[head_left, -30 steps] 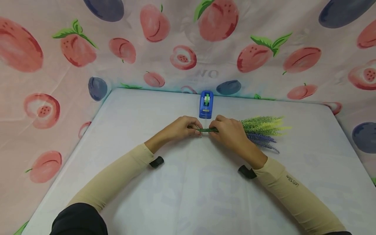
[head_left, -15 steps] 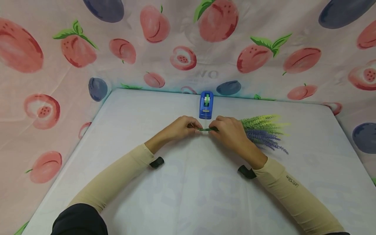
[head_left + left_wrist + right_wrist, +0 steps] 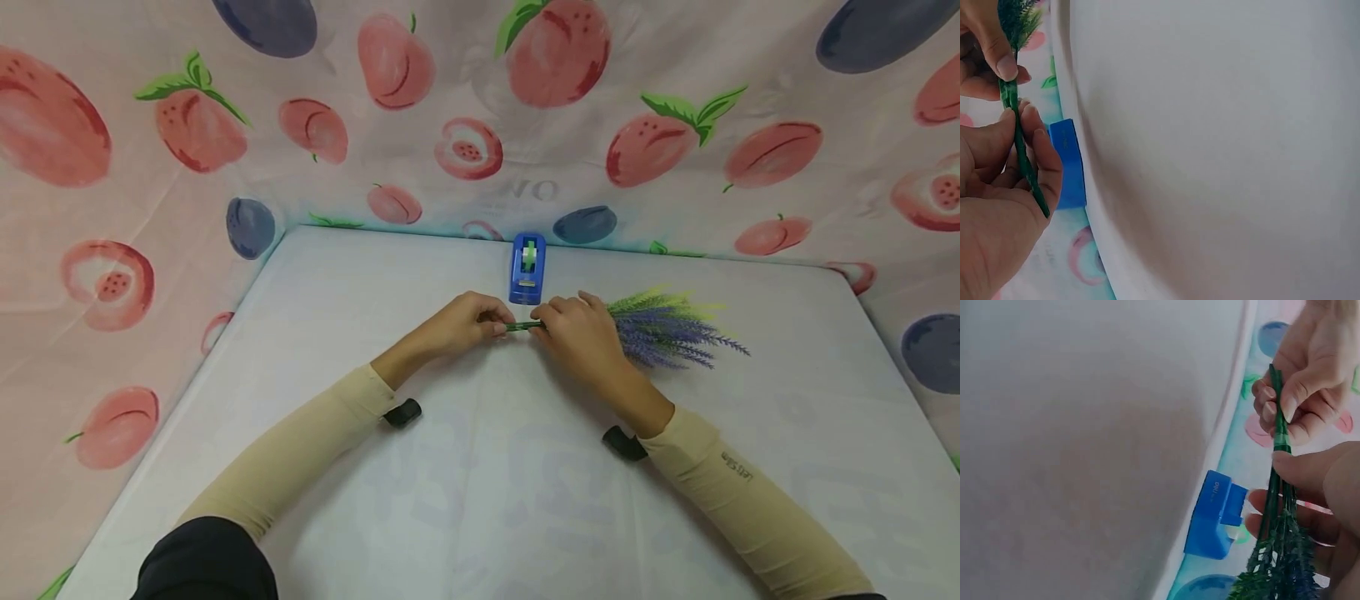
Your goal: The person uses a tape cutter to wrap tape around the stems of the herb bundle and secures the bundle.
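Observation:
A bunch of artificial lavender sprigs (image 3: 667, 329), purple in front and yellow-green behind, fans out to the right of my right hand (image 3: 581, 342). Its green stems (image 3: 522, 326) span the gap between my hands. My left hand (image 3: 468, 323) pinches the stems near their cut ends between thumb and fingers. Higher up, just below the flower heads, my right hand pinches the same stems. A shiny band of tape (image 3: 1282, 440) wraps the stems between the two hands in the right wrist view. Just beyond the hands stands a blue tape dispenser (image 3: 527, 268).
A white-covered table (image 3: 480, 500) lies under the hands. Behind it and to the left hangs a pink fruit-print cloth (image 3: 300, 183), meeting the table's back edge near the dispenser. Black wrist cameras (image 3: 402, 413) sit below both wrists.
The bunch has turned in my fingers: more purple sprigs now face up, and the yellow-green ones have shifted to the back. My right hand has moved slightly left.

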{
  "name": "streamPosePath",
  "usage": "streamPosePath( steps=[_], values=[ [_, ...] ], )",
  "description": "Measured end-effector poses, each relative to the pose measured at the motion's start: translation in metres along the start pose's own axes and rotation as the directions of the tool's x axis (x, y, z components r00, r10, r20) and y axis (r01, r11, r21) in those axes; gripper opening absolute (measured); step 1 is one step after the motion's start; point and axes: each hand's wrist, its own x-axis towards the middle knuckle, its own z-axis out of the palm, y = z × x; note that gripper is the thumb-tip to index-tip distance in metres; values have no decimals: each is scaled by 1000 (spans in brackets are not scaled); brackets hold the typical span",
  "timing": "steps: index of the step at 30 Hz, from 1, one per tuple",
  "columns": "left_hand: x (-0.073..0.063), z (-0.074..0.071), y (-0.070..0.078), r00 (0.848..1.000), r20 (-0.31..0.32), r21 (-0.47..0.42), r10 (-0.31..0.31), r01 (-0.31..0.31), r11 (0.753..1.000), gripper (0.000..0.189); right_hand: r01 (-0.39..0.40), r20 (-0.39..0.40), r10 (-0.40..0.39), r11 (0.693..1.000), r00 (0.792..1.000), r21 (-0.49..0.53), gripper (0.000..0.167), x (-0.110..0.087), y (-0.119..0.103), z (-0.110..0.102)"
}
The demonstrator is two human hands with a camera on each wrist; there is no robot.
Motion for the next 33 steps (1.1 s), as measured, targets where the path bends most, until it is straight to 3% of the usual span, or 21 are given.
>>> streamPosePath(
  steps=[4,8,17,33],
  values=[
    [0,-2,1,1000,6,-23,-11,11,1000,18,-2,-56,-3,996,998,-87,30,-2,2,4],
    [2,-3,2,1000,5,-51,-15,15,999,18,19,-90,-32,991,995,-135,23,0,8,4],
    [2,-2,1,999,-45,-50,-12,10,999,21,118,-74,-122,991,990,-58,20,5,18,-3],
    [5,-3,5,999,-48,4,9,-9,1000,19,56,-36,-56,998,998,4,19,4,20,-11]
  ],
)
